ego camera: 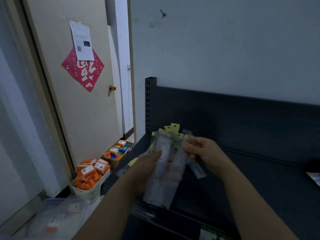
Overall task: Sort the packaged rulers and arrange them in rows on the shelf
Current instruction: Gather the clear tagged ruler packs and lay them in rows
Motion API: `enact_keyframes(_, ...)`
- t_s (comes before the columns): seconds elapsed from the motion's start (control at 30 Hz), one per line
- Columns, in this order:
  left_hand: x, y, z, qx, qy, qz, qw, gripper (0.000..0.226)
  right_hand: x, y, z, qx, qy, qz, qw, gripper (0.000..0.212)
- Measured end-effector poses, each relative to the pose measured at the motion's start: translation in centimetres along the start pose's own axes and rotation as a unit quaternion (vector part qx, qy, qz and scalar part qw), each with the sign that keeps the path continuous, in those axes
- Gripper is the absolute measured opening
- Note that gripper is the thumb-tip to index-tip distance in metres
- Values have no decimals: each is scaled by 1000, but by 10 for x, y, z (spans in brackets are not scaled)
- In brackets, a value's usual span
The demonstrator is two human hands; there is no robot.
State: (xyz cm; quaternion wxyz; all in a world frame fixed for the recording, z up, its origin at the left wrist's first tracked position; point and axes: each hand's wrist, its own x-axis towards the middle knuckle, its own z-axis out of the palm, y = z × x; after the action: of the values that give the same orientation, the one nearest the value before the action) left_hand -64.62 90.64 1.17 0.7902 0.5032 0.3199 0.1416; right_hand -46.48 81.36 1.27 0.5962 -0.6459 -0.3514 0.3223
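My left hand [149, 166] grips a fanned bundle of packaged rulers [164, 172] in clear sleeves with yellow hang tabs at their tops [173, 128]. It holds them above the left end of the dark shelf [251, 179]. My right hand [204, 153] pinches the upper part of one sleeve at the right side of the bundle. The lower end of that packaged ruler [197, 168] sticks out below my right hand. More rulers behind the bundle are partly hidden.
The shelf's slotted upright post [149, 101] rises at its left rear corner. On the floor to the left stand a white basket of orange boxes [90, 177], a cardboard box of coloured packs [117, 151] and a clear plastic bin [60, 215]. A door [78, 101] lies beyond. Another packet [314, 177] lies at the shelf's right edge.
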Motion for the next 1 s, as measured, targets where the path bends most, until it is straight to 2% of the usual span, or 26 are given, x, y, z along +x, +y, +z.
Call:
enact_keyframes(0.1, -6, -5, 3, -14, -46, 3, 999, 28, 4, 8, 23, 18, 22, 13, 1000, 19)
enact_keyframes(0.17, -5, -10, -2, 26, -42, 29, 998, 19, 8, 15, 31, 17, 51, 12, 998, 19)
enact_keyframes(0.23, -4, -10, -10, 14, -8, 46, 999, 20, 11, 21, 34, -94, 92, 7, 991, 25)
enact_keyframes(0.33, -1, -8, -27, -77, 15, 41, 996, 25, 8, 24, 36, -316, 91, 19, 944, 39)
enact_keyframes(0.4, 1, -7, -34, -120, 14, 41, 992, 27, 6, 24, 37, -340, 66, 33, 938, 34)
enact_keyframes(0.5, 1, -8, -36, -143, 14, 34, 989, 29, 6, 25, 34, -314, 50, 58, 946, 27)
enact_keyframes(0.67, 2, -12, -38, -150, -6, 25, 988, 31, 4, 21, 17, -249, 93, 59, 962, 22)
enact_keyframes(0.73, 2, -12, -36, -157, -14, 24, 987, 30, 0, 17, 8, -104, 115, 38, 987, 20)
enact_keyframes(0.8, 2, -9, -32, -164, -11, 18, 986, 24, -6, 9, -3, 42, 124, 17, 991, 14)
enact_keyframes(0.83, 1, -8, -29, -167, -14, 14, 986, 22, -11, 5, -10, 80, 123, 8, 989, 12)
enact_keyframes(0.9, 0, -4, -27, -175, -25, 8, 984, 21, -19, 0, -26, 96, 95, 1, 991, 9)
enact_keyframes(1.0, 2, 0, -28, -171, -36, -11, 985, 29, -29, -2, -47, 44, -17, 26, 999, 11)
